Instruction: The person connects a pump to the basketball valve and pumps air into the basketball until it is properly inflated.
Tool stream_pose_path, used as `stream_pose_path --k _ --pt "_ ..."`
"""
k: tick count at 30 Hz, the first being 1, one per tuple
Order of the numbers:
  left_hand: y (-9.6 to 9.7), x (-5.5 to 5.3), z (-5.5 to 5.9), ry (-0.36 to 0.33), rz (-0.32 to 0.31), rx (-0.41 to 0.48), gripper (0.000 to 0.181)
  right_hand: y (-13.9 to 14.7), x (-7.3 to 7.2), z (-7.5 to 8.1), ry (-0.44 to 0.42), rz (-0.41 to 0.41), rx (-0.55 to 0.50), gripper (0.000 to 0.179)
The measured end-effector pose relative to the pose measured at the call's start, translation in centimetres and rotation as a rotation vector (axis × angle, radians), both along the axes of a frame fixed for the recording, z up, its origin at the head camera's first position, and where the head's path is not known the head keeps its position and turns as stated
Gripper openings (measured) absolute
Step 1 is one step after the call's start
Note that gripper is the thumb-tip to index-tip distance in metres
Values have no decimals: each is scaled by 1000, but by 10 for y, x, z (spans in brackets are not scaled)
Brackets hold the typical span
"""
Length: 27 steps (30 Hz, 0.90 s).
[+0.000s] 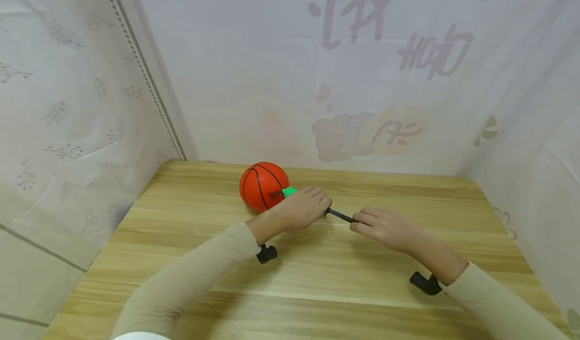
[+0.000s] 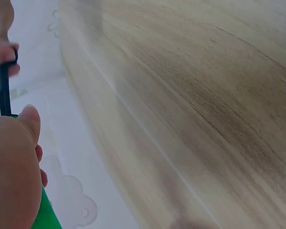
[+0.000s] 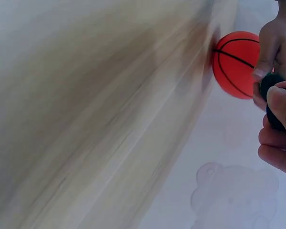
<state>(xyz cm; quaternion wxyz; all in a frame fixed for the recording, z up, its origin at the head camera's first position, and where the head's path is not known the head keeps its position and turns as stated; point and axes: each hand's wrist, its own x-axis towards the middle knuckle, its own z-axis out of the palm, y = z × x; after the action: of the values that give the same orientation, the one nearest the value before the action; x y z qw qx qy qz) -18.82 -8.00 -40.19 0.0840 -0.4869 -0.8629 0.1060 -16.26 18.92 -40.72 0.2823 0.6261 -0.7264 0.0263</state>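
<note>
The orange-red ball (image 1: pixel 262 185) sits on the wood-grain surface (image 1: pixel 344 299), toward 11 o'clock from its middle, with black seam lines curving over it. The left hand (image 1: pixel 304 208), at 4 o'clock from the ball, is wrapped round a green pump (image 1: pixel 290 192); the pump's green end pokes out toward 10 o'clock and overlaps the ball's 3 o'clock edge in the head view, though I cannot tell whether it touches. From the other end a black rod (image 1: pixel 341 215) runs toward 4 o'clock to the right hand (image 1: pixel 384 227), whose thumb and fingers grip a black handle (image 3: pixel 275 120). The hands are apart, the bare rod bridging the gap. Both arms wear beige sleeves (image 1: pixel 190 274), and a black fitting (image 1: pixel 267 253) shows at the left wrist, another at the right. At 12 o'clock, behind the surface, hangs a pale backdrop (image 1: pixel 235 78) with a faint bear print (image 1: pixel 336 138) and lettering toward 1 o'clock; a sprig-patterned sheet (image 1: pixel 59 128) hangs at 10 o'clock.
</note>
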Motion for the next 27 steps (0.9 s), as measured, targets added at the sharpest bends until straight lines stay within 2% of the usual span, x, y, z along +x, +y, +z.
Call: stream_pose_path --k 7,12,19,27 --pt "5 2 2 16 1 -25 27 -26 -12 2 -1 -7 25 51" --pt "6 1 2 8 -9 -19 27 -30 -14 3 20 4 3 50" --pt "0 -2 1 -21 -17 42 23 -4 -2 1 36 42 -40 43" --pt "-4 -5 0 -13 -25 28 26 33 16 1 45 20 -2 41"
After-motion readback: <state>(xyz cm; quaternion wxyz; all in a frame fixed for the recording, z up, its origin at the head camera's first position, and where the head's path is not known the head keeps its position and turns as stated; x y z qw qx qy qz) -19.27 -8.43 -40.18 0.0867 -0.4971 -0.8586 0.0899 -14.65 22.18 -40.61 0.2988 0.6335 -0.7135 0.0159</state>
